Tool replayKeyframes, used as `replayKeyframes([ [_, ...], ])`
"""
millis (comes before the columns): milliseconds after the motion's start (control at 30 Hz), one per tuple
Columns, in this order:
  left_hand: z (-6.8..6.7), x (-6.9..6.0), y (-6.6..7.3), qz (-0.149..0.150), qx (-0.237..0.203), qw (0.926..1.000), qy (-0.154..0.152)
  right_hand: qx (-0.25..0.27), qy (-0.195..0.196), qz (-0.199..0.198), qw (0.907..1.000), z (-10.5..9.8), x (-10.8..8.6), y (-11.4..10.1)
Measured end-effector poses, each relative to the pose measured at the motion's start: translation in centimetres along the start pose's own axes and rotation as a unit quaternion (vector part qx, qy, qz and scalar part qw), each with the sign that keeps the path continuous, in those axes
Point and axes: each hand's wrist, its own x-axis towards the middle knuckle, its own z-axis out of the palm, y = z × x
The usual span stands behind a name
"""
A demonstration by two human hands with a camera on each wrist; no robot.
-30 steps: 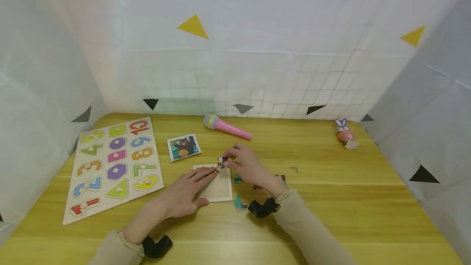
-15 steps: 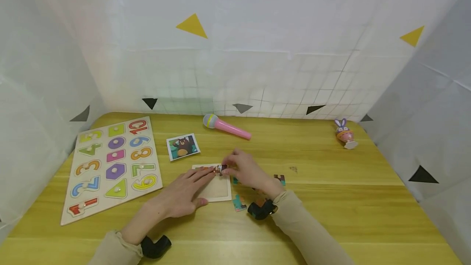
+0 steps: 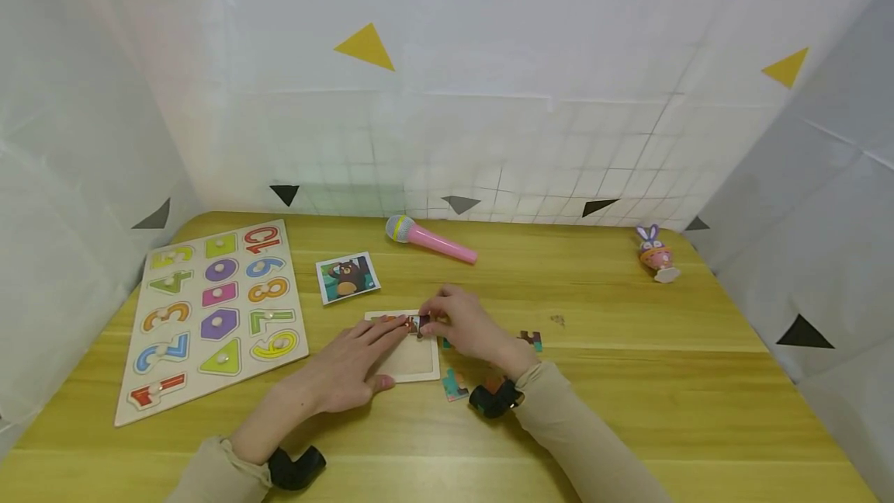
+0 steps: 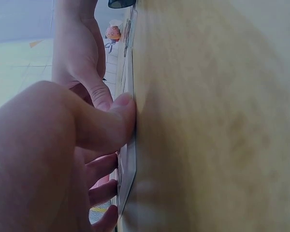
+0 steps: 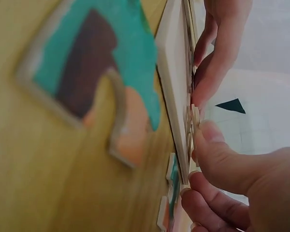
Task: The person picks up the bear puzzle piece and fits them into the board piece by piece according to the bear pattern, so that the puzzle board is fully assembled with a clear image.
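A small wooden puzzle tray (image 3: pixel 412 367) lies on the table with a few puzzle pieces along its far edge. My left hand (image 3: pixel 345 367) rests on its left side, fingers stretched over the pieces and thumb by the near edge. My right hand (image 3: pixel 468 324) pinches a puzzle piece (image 3: pixel 424 324) between thumb and fingers at the tray's far right corner. From the right wrist, this puzzle piece (image 5: pixel 196 123) shows slightly raised at the tray's surface. Loose puzzle pieces (image 3: pixel 455 385) lie right of the tray, some partly hidden beneath my right wrist.
A bear picture card (image 3: pixel 348 279) lies behind the tray. To the left is a wooden number board (image 3: pixel 216 317) with knobbed shapes. A pink toy microphone (image 3: pixel 433 240) lies farther back, and a rabbit figure (image 3: pixel 656 254) is at the far right.
My right hand has brought the pinched puzzle piece down and slightly nearer, onto the tray's far right corner beside the other pieces. My left hand has stayed in place.
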Motion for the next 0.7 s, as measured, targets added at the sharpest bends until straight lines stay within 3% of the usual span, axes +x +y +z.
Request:
replayKeyframes([
  [300,-0.10,0.04,0.29,-0.010,0.006,0.9999,0.002,-0.001,0.008,-0.003,1.0000,0.00,0.04,-0.16],
  [700,0.03,0.28,0.59,0.001,0.023,0.9997,0.000,-0.022,0.013,-0.003,0.9997,0.35,0.16,0.00],
])
